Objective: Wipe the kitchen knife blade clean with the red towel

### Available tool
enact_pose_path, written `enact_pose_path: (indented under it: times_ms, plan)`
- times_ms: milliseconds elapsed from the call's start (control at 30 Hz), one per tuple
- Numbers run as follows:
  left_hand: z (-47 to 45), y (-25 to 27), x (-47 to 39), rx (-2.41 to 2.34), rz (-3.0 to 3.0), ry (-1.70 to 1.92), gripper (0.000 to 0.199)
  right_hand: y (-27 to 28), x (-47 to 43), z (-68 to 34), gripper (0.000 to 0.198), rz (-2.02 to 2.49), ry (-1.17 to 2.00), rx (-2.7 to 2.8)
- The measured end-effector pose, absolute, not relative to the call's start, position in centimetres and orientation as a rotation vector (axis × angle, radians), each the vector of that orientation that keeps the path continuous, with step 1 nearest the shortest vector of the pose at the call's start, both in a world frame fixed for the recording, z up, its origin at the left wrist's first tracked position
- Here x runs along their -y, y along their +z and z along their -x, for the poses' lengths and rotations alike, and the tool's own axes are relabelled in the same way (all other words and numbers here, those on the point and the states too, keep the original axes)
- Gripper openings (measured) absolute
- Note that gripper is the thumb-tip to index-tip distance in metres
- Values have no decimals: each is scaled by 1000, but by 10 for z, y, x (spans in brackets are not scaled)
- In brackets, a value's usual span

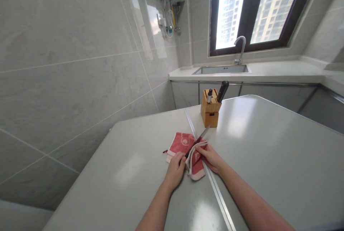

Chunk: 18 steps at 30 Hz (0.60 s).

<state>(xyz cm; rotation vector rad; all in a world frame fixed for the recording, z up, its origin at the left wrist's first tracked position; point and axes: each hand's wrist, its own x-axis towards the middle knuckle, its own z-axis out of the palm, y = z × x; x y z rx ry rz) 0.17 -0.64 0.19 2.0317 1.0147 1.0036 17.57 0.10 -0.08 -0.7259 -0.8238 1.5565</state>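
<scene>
Ample tabletop (134, 141) to both side edges (298, 115), left hand (174, 170) gripping knife (203, 133), right hand (211, 157) pinching towel (198, 166)

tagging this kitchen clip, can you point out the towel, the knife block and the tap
Towel (181, 142): head view, on its red, spread-out part.
Knife block (211, 108): head view, on its wooden front.
Tap (243, 50): head view, on its upright neck.

Glossy pale table (268, 152) with a metal strip (217, 195), wooden knife block (211, 108) and red towel (180, 142) on top.
</scene>
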Motion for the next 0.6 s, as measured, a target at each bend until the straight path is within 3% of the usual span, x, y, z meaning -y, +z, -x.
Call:
enact_pose_path:
  times_ms: [200,600]
  plan:
    - [-1,-2,4,-1060,-1910,996,45,0,-3,-178,25,694,1563,739]
    - [1,-1,1,-1037,-2023,1013,38,0,-3,-177,26,721,1536,713]
